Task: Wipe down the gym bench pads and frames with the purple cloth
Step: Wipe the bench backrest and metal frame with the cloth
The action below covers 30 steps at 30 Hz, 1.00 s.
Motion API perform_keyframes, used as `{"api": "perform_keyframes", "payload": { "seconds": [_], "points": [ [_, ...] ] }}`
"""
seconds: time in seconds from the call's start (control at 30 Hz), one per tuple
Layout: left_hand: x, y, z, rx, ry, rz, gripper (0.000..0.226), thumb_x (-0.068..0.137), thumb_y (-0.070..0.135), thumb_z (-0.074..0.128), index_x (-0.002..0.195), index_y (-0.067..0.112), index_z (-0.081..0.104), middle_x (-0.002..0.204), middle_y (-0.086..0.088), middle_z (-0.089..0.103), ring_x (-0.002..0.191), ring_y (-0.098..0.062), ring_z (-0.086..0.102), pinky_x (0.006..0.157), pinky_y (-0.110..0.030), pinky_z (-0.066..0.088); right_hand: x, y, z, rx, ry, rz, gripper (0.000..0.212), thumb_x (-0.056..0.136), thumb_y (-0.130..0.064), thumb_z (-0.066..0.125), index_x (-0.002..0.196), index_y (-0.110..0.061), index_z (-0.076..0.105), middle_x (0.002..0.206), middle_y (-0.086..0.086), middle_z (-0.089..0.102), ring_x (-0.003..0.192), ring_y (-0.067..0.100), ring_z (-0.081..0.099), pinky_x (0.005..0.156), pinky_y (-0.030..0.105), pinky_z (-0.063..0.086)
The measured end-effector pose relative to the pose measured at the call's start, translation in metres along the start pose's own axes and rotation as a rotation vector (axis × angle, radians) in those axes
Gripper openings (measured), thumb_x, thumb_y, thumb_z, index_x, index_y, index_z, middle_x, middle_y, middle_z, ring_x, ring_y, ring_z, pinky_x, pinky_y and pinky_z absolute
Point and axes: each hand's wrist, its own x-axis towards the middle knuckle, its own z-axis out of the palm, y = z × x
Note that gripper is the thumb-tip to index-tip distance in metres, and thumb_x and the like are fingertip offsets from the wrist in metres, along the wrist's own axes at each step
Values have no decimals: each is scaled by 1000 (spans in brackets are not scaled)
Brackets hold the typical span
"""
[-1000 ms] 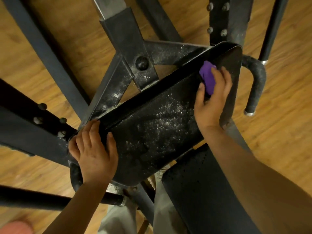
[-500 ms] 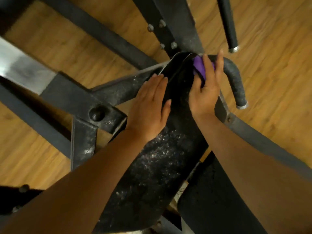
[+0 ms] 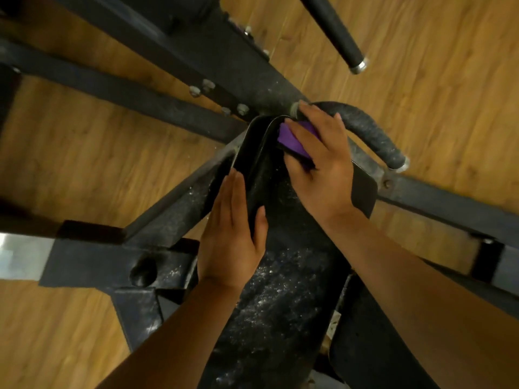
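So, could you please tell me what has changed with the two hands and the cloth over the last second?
The left hand left the pad's near corner and moved up its left edge, where it now rests flat. The right hand kept the purple cloth pressed at the far end of the pad, shifting only slightly. White dust still speckles the pad's middle.
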Motion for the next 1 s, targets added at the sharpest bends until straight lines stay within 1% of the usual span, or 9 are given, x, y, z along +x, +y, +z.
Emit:
{"api": "perform_keyframes", "payload": {
  "seconds": [0.2, 0.3, 0.5, 0.57, 0.63, 0.7, 0.8, 0.9, 1.0],
  "points": [
    [-1, 0, 0, -5, -16, -17, 57, 100, 32, 42, 145, -1, 29, 148, -20, 39, 134, -28, 44, 98, -37, 51, -4, -13, -20, 296, 0, 265, 33, 85, -17, 56, 116, -9, 66, 124, 6, 62, 118, 13, 55, 105, 27, 41],
    [-1, 0, 0, -7, -22, -18, 58, 100, 32, 42, 146, 0, 27, 149, -20, 37, 135, -29, 43, 99, -38, 50, -9, -10, -30, 421, 24, 386, 34, 91, -14, 53, 122, -4, 62, 122, 7, 64, 117, 15, 57, 103, 37, 45],
    [-1, 0, 1, -38, -11, -14, 58, 99, 31, 43, 146, 1, 26, 149, -20, 38, 135, -29, 43, 99, -38, 50, -29, -10, -39, 306, 244, 376, 30, 94, -6, 49, 122, -2, 59, 109, 0, 65, 103, 0, 60, 93, 24, 49],
    [-1, 0, 1, -37, -6, -18, 58, 99, 31, 42, 146, 0, 27, 149, -20, 38, 135, -29, 43, 100, -37, 48, -33, -14, -23, 294, 135, 295, 36, 92, -3, 49, 127, -1, 55, 123, 6, 61, 119, 9, 55, 105, 36, 43],
    [-1, 0, 2, -27, 1, -16, 57, 99, 30, 42, 145, -1, 28, 148, -20, 39, 134, -30, 44, 100, -36, 48, -36, -16, 0, 165, -63, 216, 45, 91, -8, 49, 136, -8, 47, 144, 8, 45, 140, 22, 34, 118, 48, 21],
    [-2, -1, 3, -19, 1, -10, 57, 99, 30, 42, 145, -1, 28, 148, -21, 39, 134, -31, 45, 100, -37, 48, -41, -14, 13, -2, -185, 202, 51, 97, -26, 43, 146, -16, 34, 156, 5, 24, 147, 23, 9, 120, 47, 2],
    [-1, -2, 3, -30, 4, -7, 57, 99, 28, 43, 144, -2, 27, 148, -21, 39, 135, -31, 43, 100, -39, 49, -38, -10, 8, -21, -223, 269, 52, 100, -41, 26, 148, -22, 28, 159, -2, 15, 148, 17, 2, 120, 42, -4],
    [-1, -1, 3, -59, 2, -10, 56, 99, 27, 43, 144, -2, 28, 149, -21, 38, 136, -31, 41, 99, -42, 50, -33, 0, -9, 120, -169, 260, 44, 103, -31, 26, 143, -17, 40, 155, 1, 29, 145, 14, 19, 119, 47, 16],
    [-2, -1, 3, -58, 3, -9, 56, 99, 27, 43, 144, -3, 29, 148, -21, 39, 136, -31, 42, 97, -43, 52, -37, 21, -19, 27, -146, 208, 47, 98, -27, 49, 142, -13, 41, 152, 5, 35, 141, 14, 32, 111, 46, 34]
  ]
}}
